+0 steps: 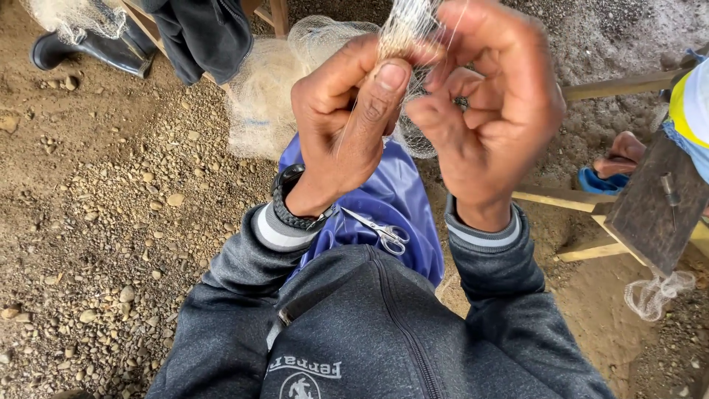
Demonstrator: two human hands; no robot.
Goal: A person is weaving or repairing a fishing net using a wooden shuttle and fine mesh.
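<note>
Over gravel ground, left hand (343,122) and right hand (491,111) pinch a bunched net (402,33), probably light, limp, tangle-prone.

- Soft, even daylight fills the whole frame; it is bright, with no harsh glare.
- Shadows are faint and diffuse, darkest in the upper left, under the black boot (96,50).
- The pale net (266,89) at upper centre is near overexposed, its mesh washed out.
- The hands at top centre sit close to the lens and look slightly soft.
- Wide-angle bending shows at the edges, notably the right side.
</note>
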